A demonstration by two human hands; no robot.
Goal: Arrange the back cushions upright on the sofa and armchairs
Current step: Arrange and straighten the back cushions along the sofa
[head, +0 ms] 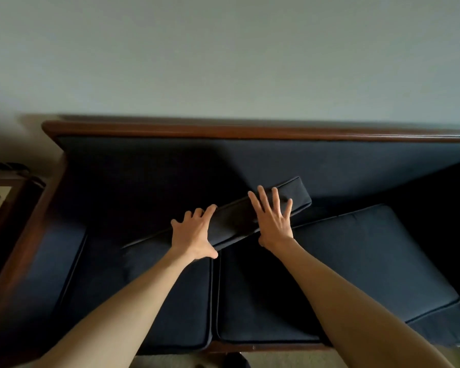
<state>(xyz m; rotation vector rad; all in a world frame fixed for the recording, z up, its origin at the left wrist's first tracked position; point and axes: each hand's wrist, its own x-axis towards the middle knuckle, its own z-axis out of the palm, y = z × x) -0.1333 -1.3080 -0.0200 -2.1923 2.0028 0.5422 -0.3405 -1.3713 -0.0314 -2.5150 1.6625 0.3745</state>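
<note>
on the sofa (250,134) seat, back cushion (231,219) stands tilted, left hand (194,235) and right hand (272,219) spread open against it; likely soft, light; grip top edge.

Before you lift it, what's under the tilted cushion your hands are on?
The tilted back cushion lies across the seam between two seat cushions, under the left hand and right hand. Whatever sits directly beneath it is covered.

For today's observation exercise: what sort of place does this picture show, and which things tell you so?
Probably a living room in a home: a wood-framed sofa with dark blue seat cushions stands against a plain wall, and a small side table sits beside it.
</note>
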